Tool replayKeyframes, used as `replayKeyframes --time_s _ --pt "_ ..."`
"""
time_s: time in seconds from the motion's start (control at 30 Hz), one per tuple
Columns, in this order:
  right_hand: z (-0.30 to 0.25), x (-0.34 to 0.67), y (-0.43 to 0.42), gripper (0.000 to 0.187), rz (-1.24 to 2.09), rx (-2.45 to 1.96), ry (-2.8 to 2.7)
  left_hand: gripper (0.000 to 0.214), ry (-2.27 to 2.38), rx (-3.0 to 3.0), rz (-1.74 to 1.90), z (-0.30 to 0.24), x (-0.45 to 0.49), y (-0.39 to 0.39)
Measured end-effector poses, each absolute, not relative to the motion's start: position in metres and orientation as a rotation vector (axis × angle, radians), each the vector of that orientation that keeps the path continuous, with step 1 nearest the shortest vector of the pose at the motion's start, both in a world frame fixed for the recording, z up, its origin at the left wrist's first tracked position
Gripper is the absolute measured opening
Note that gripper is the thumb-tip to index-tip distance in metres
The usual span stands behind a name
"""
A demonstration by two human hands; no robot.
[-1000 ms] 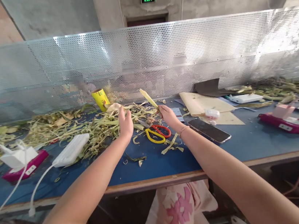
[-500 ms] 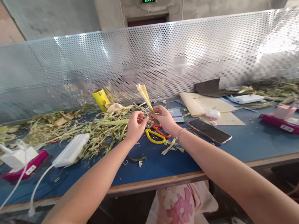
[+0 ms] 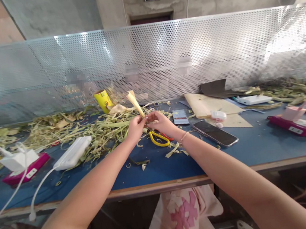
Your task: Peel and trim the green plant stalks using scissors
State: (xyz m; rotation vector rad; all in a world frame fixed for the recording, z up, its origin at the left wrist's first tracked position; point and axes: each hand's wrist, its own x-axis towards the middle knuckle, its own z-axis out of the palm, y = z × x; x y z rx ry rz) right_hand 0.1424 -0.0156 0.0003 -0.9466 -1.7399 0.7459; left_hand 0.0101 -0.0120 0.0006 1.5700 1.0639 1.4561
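Note:
My left hand [image 3: 136, 128] pinches the lower end of a pale, dry plant stalk [image 3: 133, 101], whose wider, fanned end points up and leans left. Fingertips of my right hand [image 3: 158, 123] are curled together right beside that lower end; what they grip is hidden. Below both hands, scissors with yellow and red handles [image 3: 159, 140] lie on the blue table [image 3: 166, 171], partly covered by my right hand. A heap of dried green leaves and stalks [image 3: 99, 134] is left of my left hand.
A phone [image 3: 214, 133], a small card [image 3: 180, 117] and brown paper sheets [image 3: 211, 107] lie to the right. Leftward are a white power bank [image 3: 74, 152] with a cable and a magenta power strip [image 3: 26, 170]. A yellow can [image 3: 103, 101] stands before the perforated metal screen [image 3: 149, 47].
The stalk has moved left and tilted further left, passing from my right fingers to my left. My right hand has shifted left, closer to my left hand, uncovering more of the card.

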Motion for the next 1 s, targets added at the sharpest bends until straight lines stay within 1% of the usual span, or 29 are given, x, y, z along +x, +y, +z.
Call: replayKeyframes --time_s 0.07,0.13,0.17,0.23,0.33,0.5,0.77,0.9,1.0 --pt "0.007 0.156 -0.016 0.025 0.523 -1.270 -1.836 0.019 1.039 1.447 1.419 0.001 0.007 -0.008" --pt "0.014 0.169 -0.018 0.017 0.328 -1.555 -2.135 0.015 1.065 1.356 1.417 0.002 0.004 -0.006" --pt "0.016 0.174 -0.020 0.016 0.326 -1.696 -2.325 0.013 1.085 1.325 1.411 0.003 0.003 -0.004" --pt "0.020 0.178 -0.026 0.020 0.323 -1.780 -2.541 0.010 1.111 1.273 1.387 0.002 0.001 -0.002" --pt "0.020 0.173 -0.033 0.029 0.267 -1.818 -2.567 0.008 1.098 1.210 1.358 0.001 0.001 0.000" --pt "0.018 0.163 -0.039 0.038 0.197 -1.850 -2.486 0.017 1.082 1.166 1.327 0.001 0.003 -0.003" --pt "0.017 0.161 -0.033 0.040 0.308 -1.803 -2.530 0.025 1.156 1.289 1.411 -0.004 -0.002 0.004" --pt "0.014 0.161 -0.032 0.042 0.303 -1.803 -2.524 0.023 1.155 1.294 1.436 -0.006 -0.003 0.007" --pt "0.011 0.163 -0.028 0.039 0.282 -1.777 -2.554 0.022 1.166 1.290 1.451 -0.006 -0.003 0.008"
